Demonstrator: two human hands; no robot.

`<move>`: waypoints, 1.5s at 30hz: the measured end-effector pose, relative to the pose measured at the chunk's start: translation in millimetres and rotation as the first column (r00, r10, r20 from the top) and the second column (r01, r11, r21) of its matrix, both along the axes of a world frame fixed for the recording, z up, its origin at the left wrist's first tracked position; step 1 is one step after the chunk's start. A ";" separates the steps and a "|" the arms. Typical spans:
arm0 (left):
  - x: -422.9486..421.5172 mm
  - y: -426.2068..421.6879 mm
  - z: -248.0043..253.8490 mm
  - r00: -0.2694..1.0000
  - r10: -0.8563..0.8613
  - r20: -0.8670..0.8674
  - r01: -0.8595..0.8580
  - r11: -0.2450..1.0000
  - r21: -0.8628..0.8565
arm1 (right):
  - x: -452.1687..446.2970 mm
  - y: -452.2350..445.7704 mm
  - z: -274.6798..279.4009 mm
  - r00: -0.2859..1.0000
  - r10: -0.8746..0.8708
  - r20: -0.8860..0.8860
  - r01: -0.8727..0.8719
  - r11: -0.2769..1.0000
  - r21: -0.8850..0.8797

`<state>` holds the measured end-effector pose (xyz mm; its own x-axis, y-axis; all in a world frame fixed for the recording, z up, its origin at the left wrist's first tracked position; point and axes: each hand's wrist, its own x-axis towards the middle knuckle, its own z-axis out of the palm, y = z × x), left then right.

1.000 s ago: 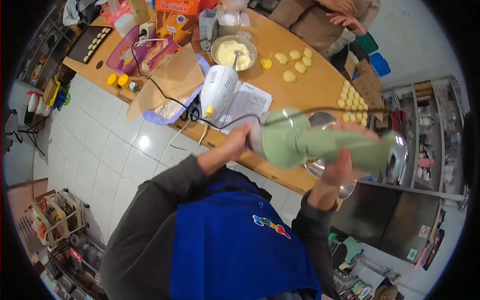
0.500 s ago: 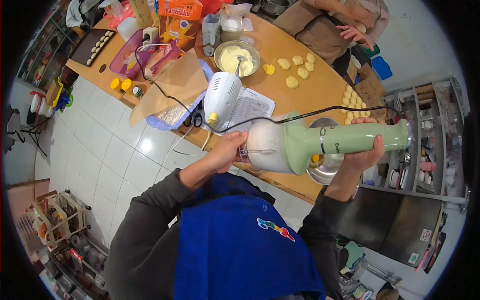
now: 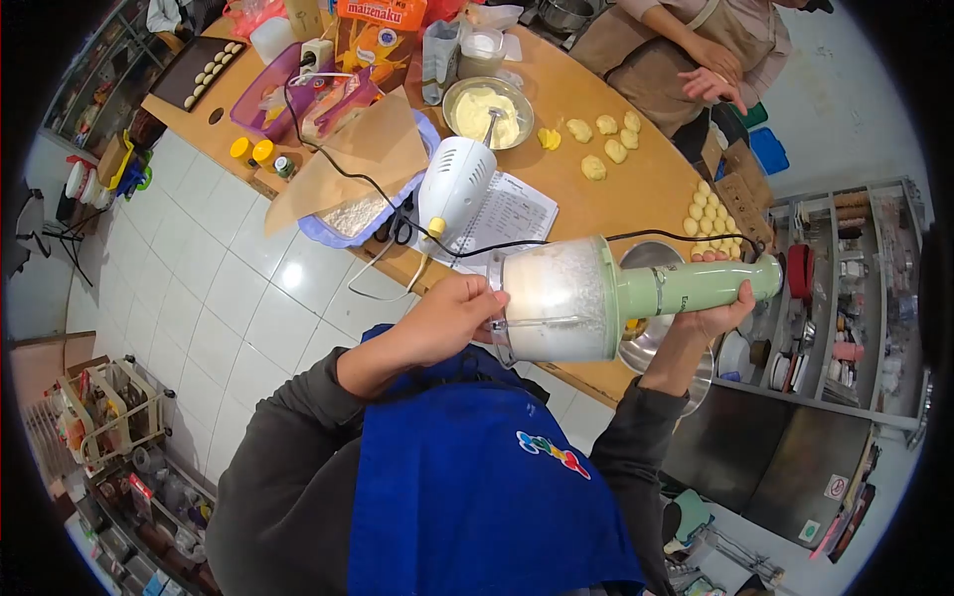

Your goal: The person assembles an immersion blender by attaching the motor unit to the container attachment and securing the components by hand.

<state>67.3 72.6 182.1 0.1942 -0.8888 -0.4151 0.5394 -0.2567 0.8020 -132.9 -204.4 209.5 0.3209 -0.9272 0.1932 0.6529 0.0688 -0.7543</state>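
Observation:
A green-handled chopper lies sideways in the air above the table's near edge. Its clear bowl is coated with white powder inside. My left hand grips the base end of the bowl, thumb on its rim. Around the green handle wrap the fingers of my right hand. A steel bowl is partly hidden beneath the chopper. Behind the clear bowl lie a printed notebook and a white hand mixer, with a black cord running across to the right.
Dough pieces and small dough balls rest on the wooden table. Further left are a bowl of creamy mixture, a purple basket and a dark tray. A co-worker's hand shows at the top right.
The chopper was blurred by motion a second ago and is now steadier, held sideways. Its bowl shows more clearly. The co-worker's hands have shifted slightly. The whole view has moved a little.

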 end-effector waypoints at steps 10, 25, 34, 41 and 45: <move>-12.9 0.4 -38.7 0.978 0.093 -0.186 -0.082 0.994 0.066 | -4.5 25.2 9.6 1.000 0.027 0.012 -0.023 0.978 -0.207; -60.4 -67.8 -139.4 0.850 -0.117 -0.514 0.181 0.981 0.076 | 20.9 112.1 -5.5 0.908 -0.111 -0.405 -0.191 0.750 -0.633; -81.3 -108.1 -197.7 0.988 -0.091 -0.128 0.117 0.970 0.214 | 11.4 106.8 -28.1 0.886 -0.313 -0.343 0.016 0.759 -0.651; -80.3 -116.1 -183.0 0.995 -0.010 -0.097 0.038 0.954 0.299 | 5.7 96.9 -50.0 0.862 -0.387 -0.327 0.080 0.742 -0.666; -84.5 -120.6 -215.9 0.993 0.005 -0.122 0.040 0.932 0.362 | 7.5 95.6 -56.4 0.867 -0.372 -0.331 0.070 0.748 -0.660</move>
<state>-17.2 -48.0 -33.7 0.1096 -0.6760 -0.7287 0.6179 -0.5279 0.5827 -125.3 -108.8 153.2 0.3091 -0.7073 0.6358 0.1986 -0.6057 -0.7705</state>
